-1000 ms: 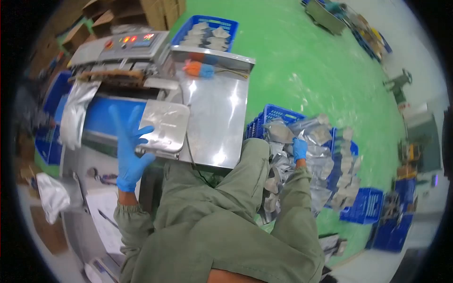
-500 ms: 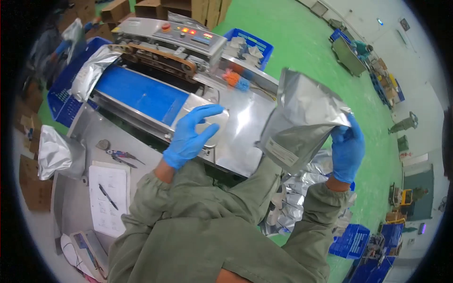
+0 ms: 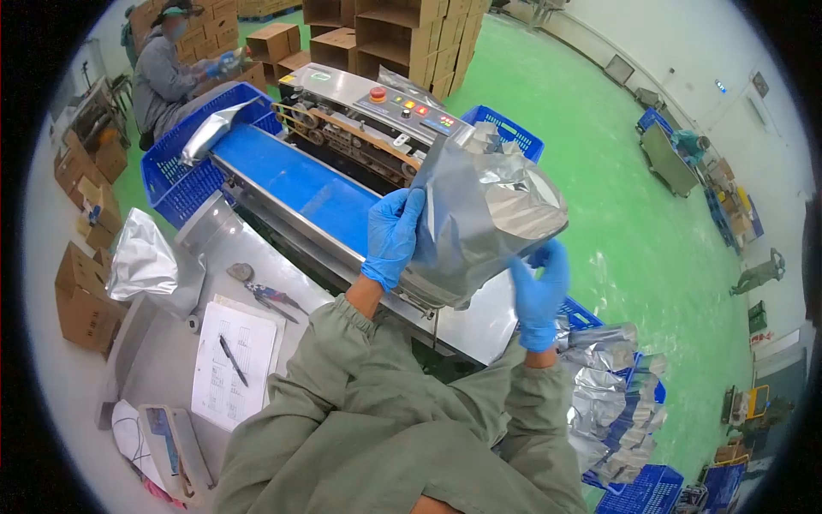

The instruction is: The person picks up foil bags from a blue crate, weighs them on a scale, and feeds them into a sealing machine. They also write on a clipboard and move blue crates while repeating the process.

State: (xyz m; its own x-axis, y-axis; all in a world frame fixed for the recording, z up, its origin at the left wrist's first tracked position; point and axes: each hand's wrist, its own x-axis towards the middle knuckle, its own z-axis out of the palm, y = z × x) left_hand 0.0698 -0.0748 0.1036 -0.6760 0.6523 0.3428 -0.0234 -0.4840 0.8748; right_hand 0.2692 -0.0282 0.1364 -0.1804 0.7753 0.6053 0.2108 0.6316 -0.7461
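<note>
A silver foil pouch [image 3: 475, 218] is held up over the metal plate in front of the sealing machine [image 3: 377, 103]. My left hand [image 3: 394, 236] pinches the pouch's left edge between thumb and fingers. At the pouch's lower right side is my right hand [image 3: 541, 291], blurred, its fingertips partly behind the pouch; its hold on the pouch cannot be made out. The blue conveyor belt [image 3: 291, 180] runs from behind my left hand to the far left, where another silver pouch [image 3: 218, 130] lies at its end.
Silver pouches [image 3: 604, 394] fill a blue crate at my right. On the left metal table [image 3: 158, 364] are a standing pouch [image 3: 150, 261], papers [image 3: 231, 360] with a pen, and scissors. A person in grey [image 3: 167, 77] sits beyond the left crate [image 3: 171, 176]. Cardboard boxes [image 3: 411, 38] stand behind the machine.
The pouch has moved left from my right side to between my hands. My left hand has closed on its edge, and my right hand has shifted lower and left. The view has shifted.
</note>
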